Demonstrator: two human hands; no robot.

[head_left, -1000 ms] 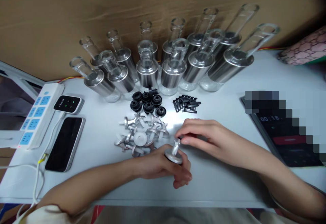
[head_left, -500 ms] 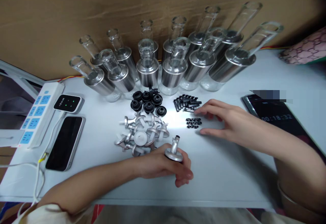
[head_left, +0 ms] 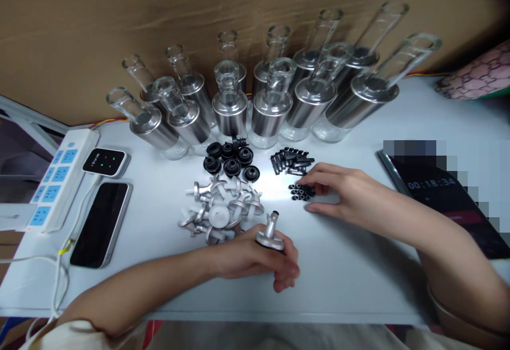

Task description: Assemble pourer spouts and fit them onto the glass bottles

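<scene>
My left hand (head_left: 258, 257) is closed around a silver pour spout (head_left: 270, 237), which stands upright with a small black piece on its tip. My right hand (head_left: 338, 188) reaches in from the right, thumb and index finger apart. Its index fingertip is at the small black rings (head_left: 299, 193), set out in short rows; whether it touches one I cannot tell. Just behind them lie narrow black flip caps (head_left: 292, 160). A heap of silver pour spouts (head_left: 219, 216) with white parts lies left of the rings. Behind that heap are several black ribbed stoppers (head_left: 232, 167).
Several glass bottles (head_left: 230, 113) with steel sleeves stand in two rows along the back. On the left lie a power strip (head_left: 59, 172), a small white device (head_left: 105, 162), a phone (head_left: 100, 225) and cables. Another phone (head_left: 434, 196) showing a timer lies at the right, under my forearm.
My right hand has shifted slightly left and toward me, from beside the black flip caps to over the small black rings. My left hand keeps the pour spout almost still.
</scene>
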